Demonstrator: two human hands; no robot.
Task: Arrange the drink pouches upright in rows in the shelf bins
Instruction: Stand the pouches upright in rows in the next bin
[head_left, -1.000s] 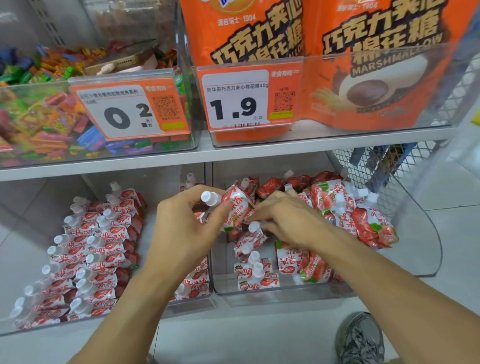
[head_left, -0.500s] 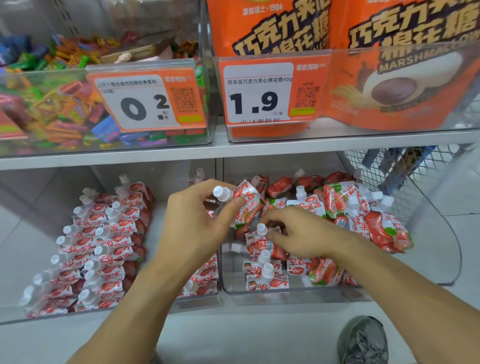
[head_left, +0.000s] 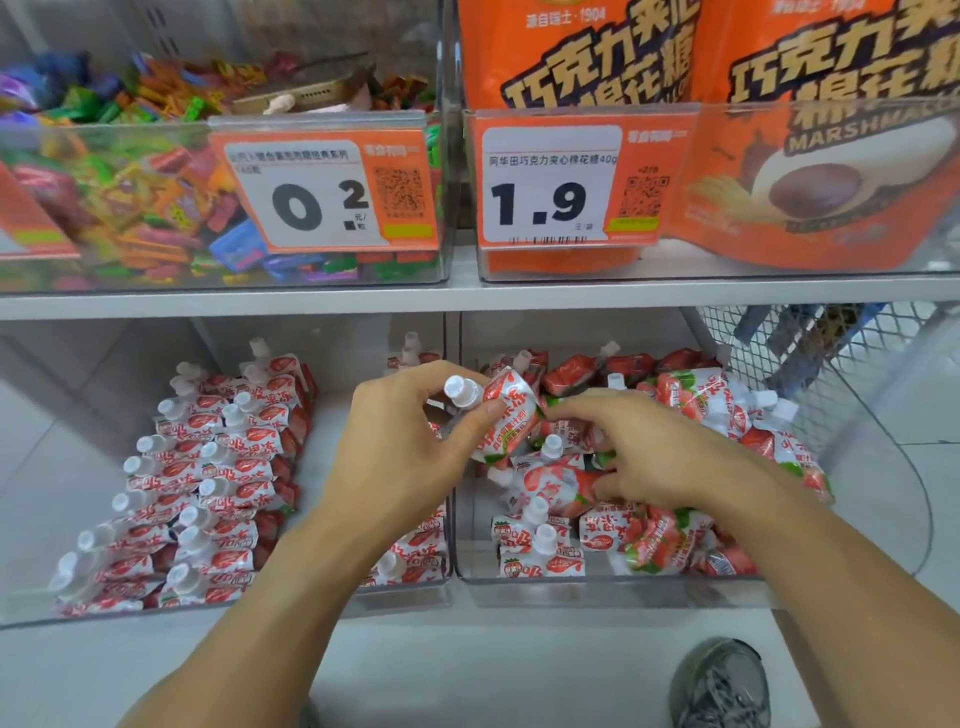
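One pouch (head_left: 506, 421), pinched in the left hand (head_left: 402, 447), should be seated upright while the right hand's (head_left: 649, 457) curled fingers steady the heap (head_left: 675, 519).

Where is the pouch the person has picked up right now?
The picked-up pouch is mid-frame in the head view, held in the left hand, above the divider between the two lower bins.

Glossy foil pouches (head_left: 506, 421), clear plastic bins (head_left: 597, 590)
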